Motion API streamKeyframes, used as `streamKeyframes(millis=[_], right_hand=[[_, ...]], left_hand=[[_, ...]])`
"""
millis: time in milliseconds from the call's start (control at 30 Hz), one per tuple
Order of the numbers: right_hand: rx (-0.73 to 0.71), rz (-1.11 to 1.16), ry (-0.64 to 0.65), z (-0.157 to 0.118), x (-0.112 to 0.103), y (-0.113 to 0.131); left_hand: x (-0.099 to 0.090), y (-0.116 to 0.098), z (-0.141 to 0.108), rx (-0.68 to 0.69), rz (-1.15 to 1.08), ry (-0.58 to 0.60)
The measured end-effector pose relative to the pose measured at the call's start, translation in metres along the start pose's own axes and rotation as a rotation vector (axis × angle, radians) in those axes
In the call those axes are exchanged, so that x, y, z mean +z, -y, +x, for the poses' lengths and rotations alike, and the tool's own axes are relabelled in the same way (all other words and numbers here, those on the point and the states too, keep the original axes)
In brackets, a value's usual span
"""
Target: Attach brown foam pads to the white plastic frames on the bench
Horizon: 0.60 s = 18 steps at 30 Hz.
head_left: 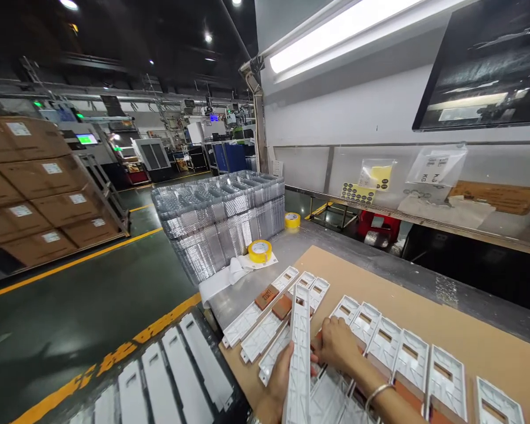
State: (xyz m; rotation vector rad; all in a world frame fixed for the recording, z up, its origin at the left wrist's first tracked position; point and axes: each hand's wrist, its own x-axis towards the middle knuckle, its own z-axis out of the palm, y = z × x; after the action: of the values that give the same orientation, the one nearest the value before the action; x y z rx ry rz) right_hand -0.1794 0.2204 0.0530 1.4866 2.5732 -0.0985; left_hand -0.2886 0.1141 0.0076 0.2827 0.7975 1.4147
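Held upright on its long edge at the near rim of the desk (380,265): a long white moulded plastic panel (300,353), narrow, ribbed along its length, with small clips and cut-outs on the face, top end reaching up toward the far parts. Left hand (280,377) wrapped round the lower part of that panel from the left side, fingers curled behind it and mostly hidden, so whether pressed tight or loose cannot be told. Right hand (338,344) just right of the panel, knuckles up, fingers (320,347) bent and closed against the panel's right edge, a metal bangle (377,393) on the wrist, forearm coming in from the lower right.

On the brown cardboard sheet (424,318) covering the desk: a row of six white rectangular frames (413,353) with window-like openings, laid side by side to the right of the hands. To the left, about five more long white panels (265,324) lying flat and fanned out, with two small brown blocks (274,301) resting on them. Below the desk's edge, at lower left, four long white strips (172,365) set in a dark tray.

Farther back: two rolls of yellow tape (260,250), one near a folded white cloth (229,274), one farther. Behind them a tall stack of clear plastic trays (221,218). Far left, stacked brown cartons (30,188).
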Motion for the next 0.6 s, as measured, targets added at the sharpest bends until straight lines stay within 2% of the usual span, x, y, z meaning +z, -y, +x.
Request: streamKeyframes(millis=[367,600], right_hand=[[-0.015,0.222,0.059,0.006,0.003,-0.012],[-0.122,0.603,0.235,0.019,-0.011,-0.051]], left_hand=[[-0.014,0.009,0.000,0.060,0.154,-0.141],[-0.005,0.006,-0.004,0.018,0.197,-0.146]])
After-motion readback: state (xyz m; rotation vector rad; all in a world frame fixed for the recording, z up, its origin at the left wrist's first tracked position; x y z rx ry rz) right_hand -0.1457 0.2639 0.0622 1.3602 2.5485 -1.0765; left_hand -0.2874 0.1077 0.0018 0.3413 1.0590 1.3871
